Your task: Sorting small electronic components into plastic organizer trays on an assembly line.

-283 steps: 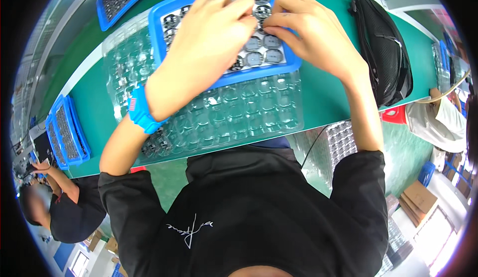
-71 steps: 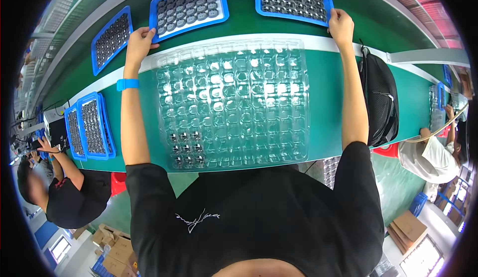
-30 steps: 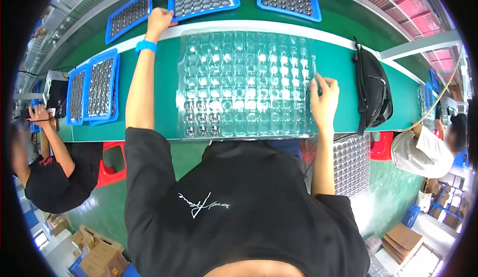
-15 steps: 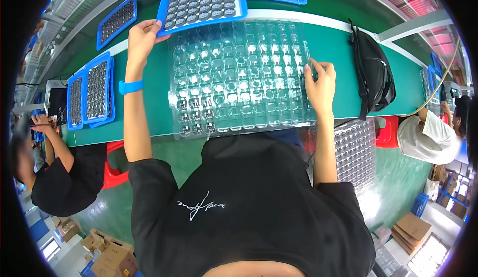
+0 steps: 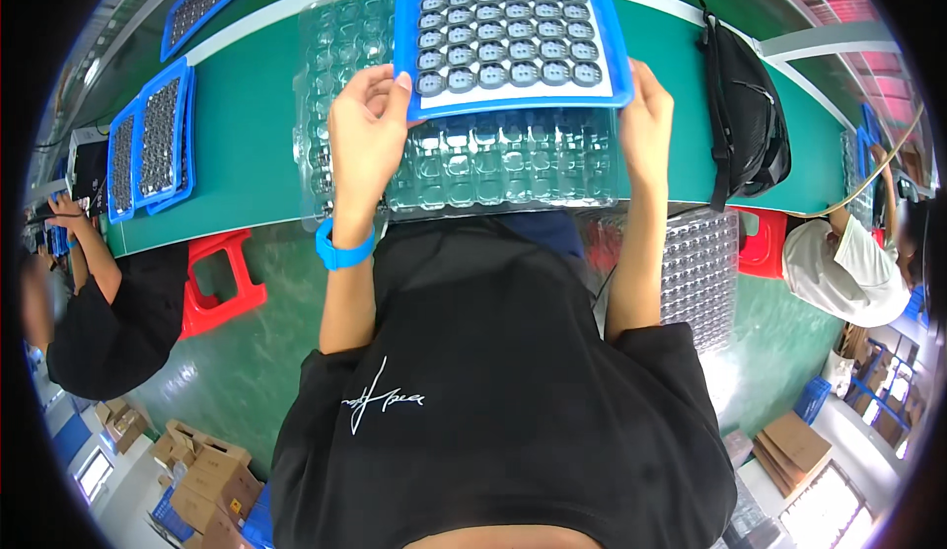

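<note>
Onlooker's note: worktop [image 5: 247, 174] offers a wide lane left of the clear moulded sheet [image 5: 340, 41], as far as the stacked blue trays [image 5: 184, 140]. Narrower lane between right hand [image 5: 646, 125] and black backpack [image 5: 752, 115]. Held blue tray [image 5: 513, 107] blocks mid-sheet.

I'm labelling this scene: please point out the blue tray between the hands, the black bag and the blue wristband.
Blue tray [image 5: 518, 106]: head view, on its near rim.
Black bag [image 5: 747, 115]: head view, middle of its body.
Blue wristband [image 5: 347, 253]: head view, on its band.
</note>
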Demonstrator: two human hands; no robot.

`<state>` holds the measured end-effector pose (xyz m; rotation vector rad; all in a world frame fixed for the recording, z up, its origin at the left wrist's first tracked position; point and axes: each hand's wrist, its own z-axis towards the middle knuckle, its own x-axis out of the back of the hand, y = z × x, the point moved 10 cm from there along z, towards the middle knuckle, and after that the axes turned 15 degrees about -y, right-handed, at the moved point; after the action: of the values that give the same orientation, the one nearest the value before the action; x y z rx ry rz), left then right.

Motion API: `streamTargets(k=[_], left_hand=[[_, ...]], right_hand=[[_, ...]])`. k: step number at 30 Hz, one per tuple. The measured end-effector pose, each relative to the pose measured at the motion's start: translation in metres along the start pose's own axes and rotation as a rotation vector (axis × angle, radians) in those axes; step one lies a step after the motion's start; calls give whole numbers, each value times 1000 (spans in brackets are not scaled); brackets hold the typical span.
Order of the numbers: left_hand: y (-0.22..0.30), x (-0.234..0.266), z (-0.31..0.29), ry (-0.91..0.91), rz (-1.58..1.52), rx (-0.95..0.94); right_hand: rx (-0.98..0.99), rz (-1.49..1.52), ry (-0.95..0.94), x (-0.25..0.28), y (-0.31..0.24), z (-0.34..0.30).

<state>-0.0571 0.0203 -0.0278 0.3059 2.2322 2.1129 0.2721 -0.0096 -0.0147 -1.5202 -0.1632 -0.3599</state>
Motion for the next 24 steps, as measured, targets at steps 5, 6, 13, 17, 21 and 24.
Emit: streamTargets(k=[5, 6, 13, 17, 21, 24], left_hand=[[0, 1, -22, 67, 175, 0], [4, -2, -25, 51, 188, -14], [35, 23, -50, 58, 394, -137], [49, 82, -77, 20, 663, -310], [28, 90, -90, -152, 699, -277], [36, 67, -86, -220, 795, -347]], right_hand=[[-88, 83, 33, 3, 11, -16], [-94, 84, 29, 1, 16, -18], [136, -698, 219, 4, -27, -29], [446, -548, 19, -63, -105, -55], [685, -592, -492, -185, -139, -75], [703, -672, -598, -225, -137, -63]])
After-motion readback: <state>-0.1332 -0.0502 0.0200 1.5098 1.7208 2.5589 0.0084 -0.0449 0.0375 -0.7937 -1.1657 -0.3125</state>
